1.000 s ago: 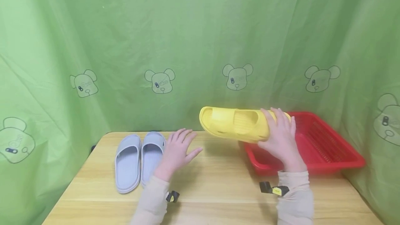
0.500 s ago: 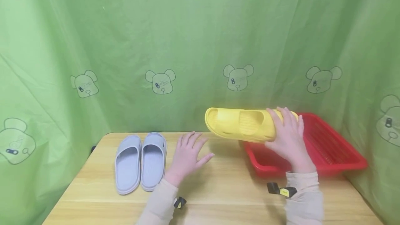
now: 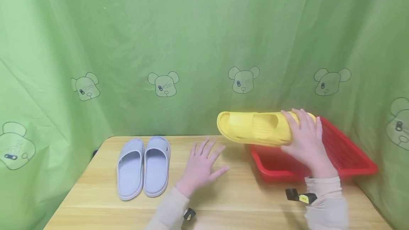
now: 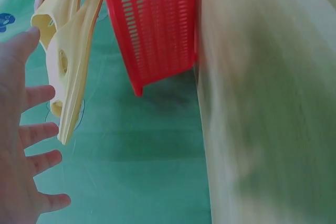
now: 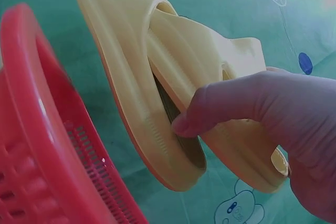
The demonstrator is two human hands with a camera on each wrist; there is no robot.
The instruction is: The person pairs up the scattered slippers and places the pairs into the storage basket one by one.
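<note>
My right hand (image 3: 308, 143) grips a pair of yellow slippers (image 3: 241, 127) by one end, holding them sideways above the table and partly over the red basket (image 3: 274, 176). In the right wrist view the two slippers lie against each other, one slipper (image 5: 126, 82) nearer the basket, with the thumb at the gap between them. My left hand (image 3: 201, 168) hovers over the middle of the table, fingers spread and holding nothing. In the left wrist view its fingertips appear close to the slippers (image 4: 79, 61); contact is not plain.
Two grey slippers (image 3: 130, 173) stand side by side on the left of the wooden table (image 3: 230, 201). The slotted basket sits at the right. A green curtain (image 3: 198, 38) with bear prints hangs behind and along both sides.
My right hand has carried the yellow slippers a little to the right, further over the basket. The left hand has moved right too, away from the grey slippers.
</note>
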